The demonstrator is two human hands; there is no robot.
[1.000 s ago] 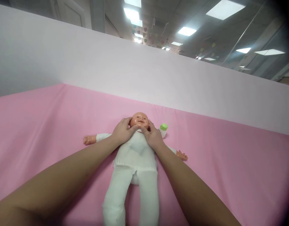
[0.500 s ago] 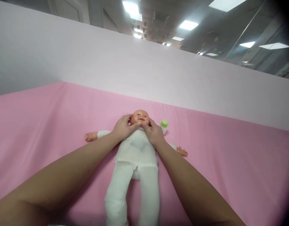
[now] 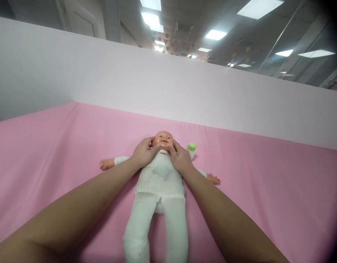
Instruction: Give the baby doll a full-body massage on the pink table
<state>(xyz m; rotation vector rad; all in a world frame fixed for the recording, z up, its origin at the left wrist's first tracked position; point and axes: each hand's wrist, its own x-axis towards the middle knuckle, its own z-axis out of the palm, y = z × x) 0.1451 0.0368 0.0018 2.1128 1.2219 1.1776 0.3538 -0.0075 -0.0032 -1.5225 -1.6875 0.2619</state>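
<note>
A baby doll (image 3: 161,175) with a white cloth body lies on its back, arms spread and legs toward me. Its hard plastic head (image 3: 163,137) is cupped between my two hands. My left hand (image 3: 145,152) holds the left side of the head, thumb along the jaw and fingers partly hidden behind. On the other side my right hand (image 3: 180,156) grips the head the same way, its thumb beside the chin. Just right of my right hand is a small bottle (image 3: 191,149) with a bright green cap, partly hidden by that hand.
The doll rests on a pink padded surface (image 3: 247,182) with soft creases. A white wall panel (image 3: 157,84) rises behind it. Past the panel, a glass pane (image 3: 269,54) and ceiling lights (image 3: 260,8) show.
My thumbs have slid outward from below the doll's chin toward the sides of its jaw, baring the neck. Both hands stay on the head. The whole view has shifted slightly.
</note>
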